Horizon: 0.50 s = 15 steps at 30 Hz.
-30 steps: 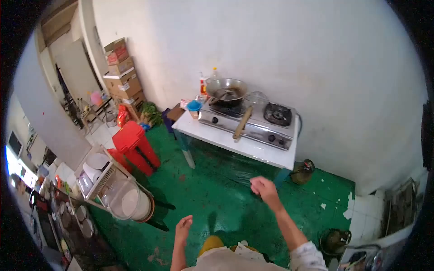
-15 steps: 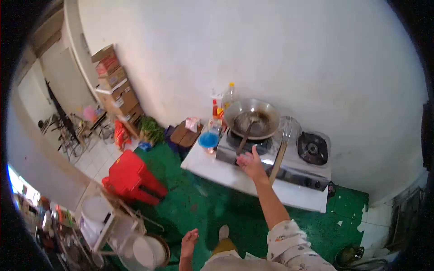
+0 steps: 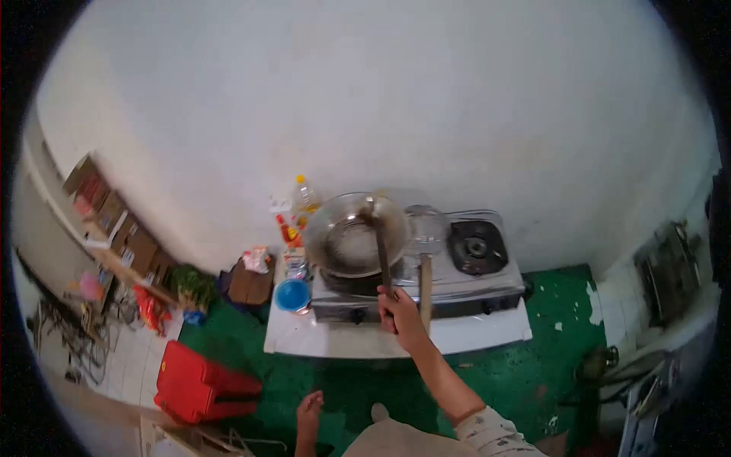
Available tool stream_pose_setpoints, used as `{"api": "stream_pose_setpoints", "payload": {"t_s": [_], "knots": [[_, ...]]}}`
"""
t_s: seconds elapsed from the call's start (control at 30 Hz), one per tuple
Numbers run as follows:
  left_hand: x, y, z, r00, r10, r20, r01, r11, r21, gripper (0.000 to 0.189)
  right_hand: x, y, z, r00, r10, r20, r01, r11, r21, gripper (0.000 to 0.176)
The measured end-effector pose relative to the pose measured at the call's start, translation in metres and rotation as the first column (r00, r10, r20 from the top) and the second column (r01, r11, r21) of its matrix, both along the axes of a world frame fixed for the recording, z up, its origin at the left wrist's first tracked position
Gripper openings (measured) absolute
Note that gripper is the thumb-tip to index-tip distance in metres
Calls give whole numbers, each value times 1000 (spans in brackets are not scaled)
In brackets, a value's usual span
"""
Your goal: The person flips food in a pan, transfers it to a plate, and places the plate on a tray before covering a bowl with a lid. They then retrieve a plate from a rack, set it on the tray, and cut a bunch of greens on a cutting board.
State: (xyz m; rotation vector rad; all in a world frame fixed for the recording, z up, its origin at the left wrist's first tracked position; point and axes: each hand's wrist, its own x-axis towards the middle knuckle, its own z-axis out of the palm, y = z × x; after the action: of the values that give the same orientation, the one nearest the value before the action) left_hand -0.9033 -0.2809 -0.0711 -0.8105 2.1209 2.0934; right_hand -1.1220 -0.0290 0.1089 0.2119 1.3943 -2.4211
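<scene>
Utensil (image 3: 381, 247) slanting over the wok (image 3: 345, 238) on the stove's (image 3: 489, 285) left burner, my right hand (image 3: 398, 311) wrapped round its near end, a hold clear of the wok itself; my left hand (image 3: 310, 411) hangs loose, empty, apart, probably because one hand is enough

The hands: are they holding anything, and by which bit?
The right hand grips a long cooking utensil by its handle, near the end away from the wok. The left hand seems to hold nothing.
</scene>
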Motion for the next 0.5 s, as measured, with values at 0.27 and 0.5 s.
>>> {"api": "stream_pose_setpoints", "payload": {"t_s": [0.27,0.5], "knots": [[-40,238,138,748,-652,-127,653,757,-37,31,243,234,52,684,-154,-713,728,84,680,30],[113,532,213,168,-872,-459,979,201,-22,37,595,381,72,567,-544,-618,441,-433,786,34]]}}
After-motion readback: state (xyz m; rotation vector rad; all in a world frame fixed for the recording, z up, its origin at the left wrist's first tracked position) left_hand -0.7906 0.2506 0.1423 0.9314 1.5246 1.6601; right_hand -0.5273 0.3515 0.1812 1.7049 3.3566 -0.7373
